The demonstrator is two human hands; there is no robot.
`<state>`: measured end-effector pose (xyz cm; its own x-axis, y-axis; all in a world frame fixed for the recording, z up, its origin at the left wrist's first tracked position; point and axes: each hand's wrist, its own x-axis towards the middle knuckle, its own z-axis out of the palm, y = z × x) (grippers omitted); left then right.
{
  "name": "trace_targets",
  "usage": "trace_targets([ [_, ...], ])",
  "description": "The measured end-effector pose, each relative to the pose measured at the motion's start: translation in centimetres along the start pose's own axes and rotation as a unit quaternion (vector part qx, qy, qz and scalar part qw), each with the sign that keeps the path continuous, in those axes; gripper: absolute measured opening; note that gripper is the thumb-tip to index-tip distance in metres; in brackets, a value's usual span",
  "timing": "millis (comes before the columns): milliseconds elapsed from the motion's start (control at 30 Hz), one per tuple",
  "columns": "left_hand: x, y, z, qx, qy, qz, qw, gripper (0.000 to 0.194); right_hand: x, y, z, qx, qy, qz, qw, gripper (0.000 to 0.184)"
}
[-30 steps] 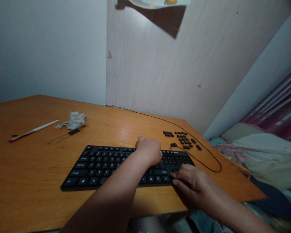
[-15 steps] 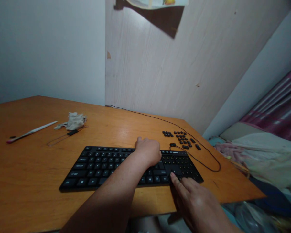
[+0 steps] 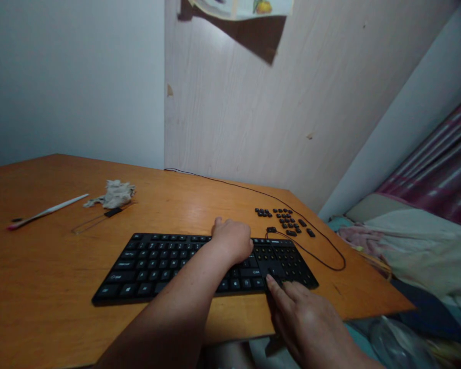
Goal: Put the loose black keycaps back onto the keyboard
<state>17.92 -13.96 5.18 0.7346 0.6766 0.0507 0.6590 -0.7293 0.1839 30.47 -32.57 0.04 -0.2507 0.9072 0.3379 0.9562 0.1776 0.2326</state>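
A black keyboard (image 3: 161, 261) lies across the desk. Its right-hand section shows bare key positions without caps. My left hand (image 3: 232, 240) reaches over it from the left, fingers curled down at its upper edge, right of the middle; the fingertips are mostly hidden behind the hand. At the lower right, my right hand (image 3: 299, 307) has its fingers drawn together, the tips touching the keyboard by the arrow-key area. Whatever sits between them is hidden. Several loose black keycaps (image 3: 286, 220) are laid out in groups beyond the keyboard's right end.
A black cable (image 3: 325, 263) loops right of the keyboard and runs along the wall. A white brush-like stick (image 3: 57, 207), a crumpled grey cloth (image 3: 117, 195) and a wire keycap puller (image 3: 113, 211) lie at left on the wooden desk (image 3: 42, 271). Bedding (image 3: 407, 230) is beyond the right edge.
The whole view has shifted slightly. Both hands keep nearly the same places on the keyboard, and the loose keycaps have not moved.
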Motion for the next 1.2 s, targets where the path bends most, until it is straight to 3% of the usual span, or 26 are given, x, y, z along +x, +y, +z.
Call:
trace_targets([
  [200, 0.0, 0.0, -0.1, 0.006, -0.004, -0.003, 1.0, 0.032, -0.2, 1.1, -1.5, 0.074, 0.032, 0.021, 0.996, 0.037],
  [400, 0.0, 0.0, -0.1, 0.001, 0.001, 0.0, 1.0, 0.032, -0.1, 0.8, -1.3, 0.101, 0.019, 0.01, 0.995, 0.035],
  [667, 0.0, 0.0, -0.1, 0.01, 0.01, 0.012, 1.0, 0.034, -0.1, 1.6, -1.7, 0.172, -0.006, 0.053, 0.984, 0.033],
  [933, 0.0, -0.2, 0.2, 0.022, 0.013, 0.01, 1.0, 0.034, 4.3, 8.8, -0.7, 0.243, 0.044, 0.188, 0.95, 0.025],
  [1033, 0.1, -0.3, 0.3, 0.022, 0.015, 0.012, 1.0, 0.034, 6.8, 11.8, 0.8, 0.251, 0.03, 0.23, 0.94, 0.023],
  [1200, 0.0, -0.4, 0.5, 0.019, 0.025, 0.013, 0.999, 0.033, 10.1, 15.4, 3.6, 0.237, -0.05, 0.245, 0.939, 0.016],
])
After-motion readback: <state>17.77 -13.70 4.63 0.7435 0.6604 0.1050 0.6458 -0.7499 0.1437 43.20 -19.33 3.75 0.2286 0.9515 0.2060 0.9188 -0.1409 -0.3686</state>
